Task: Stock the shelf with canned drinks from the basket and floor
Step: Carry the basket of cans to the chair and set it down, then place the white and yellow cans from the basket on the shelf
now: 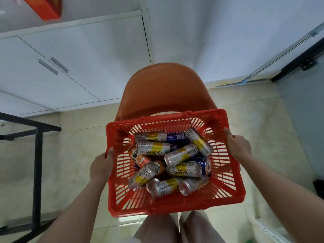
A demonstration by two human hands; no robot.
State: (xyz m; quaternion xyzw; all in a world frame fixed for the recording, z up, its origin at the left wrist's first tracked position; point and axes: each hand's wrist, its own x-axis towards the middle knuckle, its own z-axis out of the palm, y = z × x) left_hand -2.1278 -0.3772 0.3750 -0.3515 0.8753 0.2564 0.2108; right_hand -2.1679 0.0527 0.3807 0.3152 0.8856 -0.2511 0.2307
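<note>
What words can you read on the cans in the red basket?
"CHA": start of the lettering on the silver-and-yellow cans; the rest is blurred.
Chinese characters on those cans: too blurred to read.
Orange can: one large character, unreadable.
Blue can: print too small.
Red basket: no text.

The red plastic basket (175,206), with slatted walls and an open top, is nearly full. Slim silver-and-yellow cans (181,155) lie on their sides in a loose, crisscrossed heap across the basket's floor. An orange can (142,159) lies against the basket's left wall. Blue cans (176,136) show beneath the heap, toward the basket's far wall.
</note>
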